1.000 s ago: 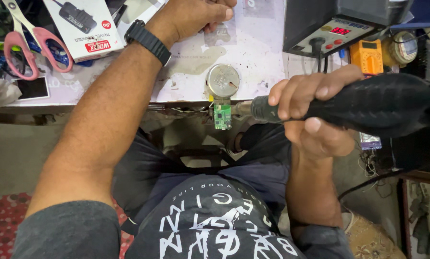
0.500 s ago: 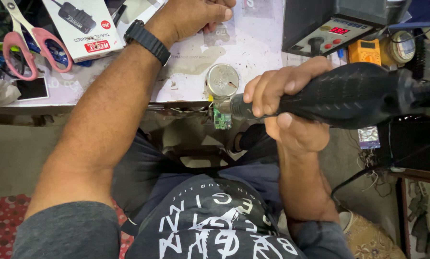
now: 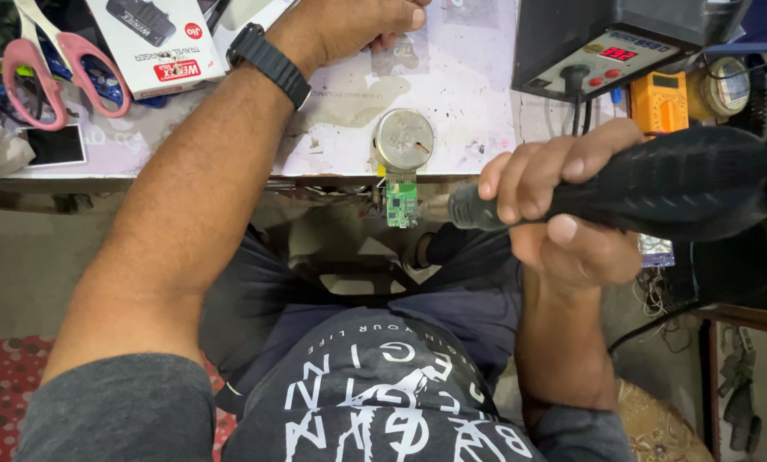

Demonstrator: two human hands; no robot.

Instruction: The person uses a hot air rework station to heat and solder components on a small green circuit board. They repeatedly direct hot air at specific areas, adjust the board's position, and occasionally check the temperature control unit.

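Hot-air tool (image 3: 657, 184) gripped in right hand (image 3: 563, 214), nozzle beside green board (image 3: 401, 202); left hand (image 3: 358, 21) curled on bench.

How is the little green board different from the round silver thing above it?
The green circuit board is small, rectangular and hangs past the table edge; the silver disc is round, bigger and lies on the tabletop. The black tool in the right hand aims at the board, not the disc. Both sit at the table's front edge.

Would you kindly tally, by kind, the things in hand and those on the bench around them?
Black hot-air tool: 1
Green circuit board: 1
Round metal disc: 1
Pink-handled scissors: 1
White box: 1
Orange meter: 1
Total: 6
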